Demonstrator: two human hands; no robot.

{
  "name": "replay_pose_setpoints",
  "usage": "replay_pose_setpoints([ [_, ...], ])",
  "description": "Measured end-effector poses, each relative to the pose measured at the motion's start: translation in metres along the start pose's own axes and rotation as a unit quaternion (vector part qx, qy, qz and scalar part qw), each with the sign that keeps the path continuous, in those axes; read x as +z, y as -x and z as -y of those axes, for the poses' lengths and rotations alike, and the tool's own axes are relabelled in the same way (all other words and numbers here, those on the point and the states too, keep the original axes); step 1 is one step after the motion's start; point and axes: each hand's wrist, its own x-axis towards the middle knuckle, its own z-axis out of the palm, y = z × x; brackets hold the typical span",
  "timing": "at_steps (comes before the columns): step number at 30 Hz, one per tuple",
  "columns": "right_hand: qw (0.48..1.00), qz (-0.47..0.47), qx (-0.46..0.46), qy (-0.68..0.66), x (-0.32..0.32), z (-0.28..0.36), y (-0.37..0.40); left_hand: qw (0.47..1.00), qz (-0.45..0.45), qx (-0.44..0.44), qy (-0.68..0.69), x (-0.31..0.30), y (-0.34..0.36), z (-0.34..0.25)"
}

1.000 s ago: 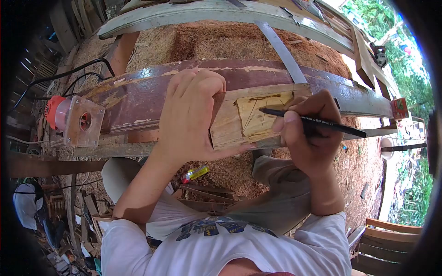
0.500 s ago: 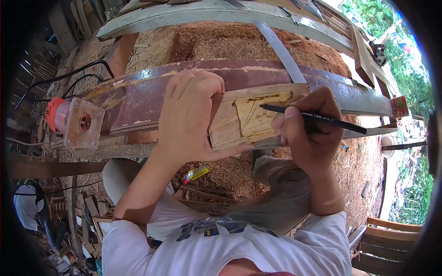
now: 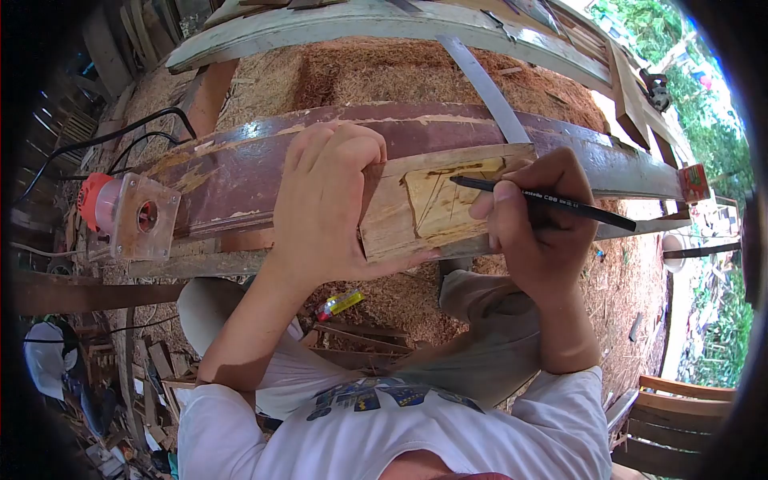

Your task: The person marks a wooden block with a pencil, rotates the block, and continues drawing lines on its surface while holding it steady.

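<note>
My left hand (image 3: 322, 200) grips the left end of a wooden block (image 3: 388, 210), fingers over its far edge and thumb along its near edge. A paler, dark-edged patch on the block's face bears several thin drawn lines. My right hand (image 3: 548, 216) is closed round a black pen (image 3: 580, 210), whose tip points at the upper part of that patch. Whether the tip touches the wood cannot be told. The fingers of my right hand are at the block's right end and hide part of it.
A dark red board (image 3: 240, 176) lies across behind the block. On it, at the left, stands a red tool with a clear base (image 3: 152, 228). A metal ruler (image 3: 484, 88) bridges to the far plank (image 3: 320, 36). A yellow-handled tool (image 3: 344, 302) lies below.
The block and both hands have shifted very slightly. The pen tip stays near the same spot, and both hands keep their hold.
</note>
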Motion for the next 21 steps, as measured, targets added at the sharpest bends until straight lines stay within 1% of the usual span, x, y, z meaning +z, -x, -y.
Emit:
replay_pose_setpoints([
  [2, 0.999, 0.027, -0.018, 0.027, -0.004, -0.003, 0.0, 1.0, 0.007, -0.01, -0.01, -0.001, 0.0, -0.001],
  [5, 1.0, 0.008, -0.006, -0.004, 0.001, 0.0, -0.001, 1.0, -0.002, -0.004, -0.01, -0.001, -0.001, -0.001],
  [9, 1.0, 0.002, 0.001, -0.002, 0.001, 0.003, 0.0, 1.0, 0.004, -0.004, -0.01, -0.001, -0.001, -0.002],
  [11, 0.998, 0.003, 0.061, -0.02, 0.0, 0.012, 0.0, 1.0, 0.001, -0.001, -0.001, -0.001, -0.001, -0.001],
  [15, 0.997, -0.012, 0.067, -0.04, 0.0, 0.01, 0.0, 1.0, 0.0, -0.003, -0.003, -0.001, 0.0, -0.001],
  [18, 0.998, 0.012, 0.062, -0.016, 0.0, 0.01, 0.0, 1.0, 0.001, 0.003, -0.005, -0.001, 0.0, 0.0],
  [20, 0.996, -0.021, 0.079, -0.047, 0.002, 0.012, 0.0, 1.0, 0.001, 0.001, -0.004, -0.001, 0.0, 0.0],
  [21, 0.995, -0.021, 0.08, -0.047, 0.001, 0.011, 0.001, 1.0, 0.001, 0.001, -0.003, -0.001, 0.0, 0.0],
])
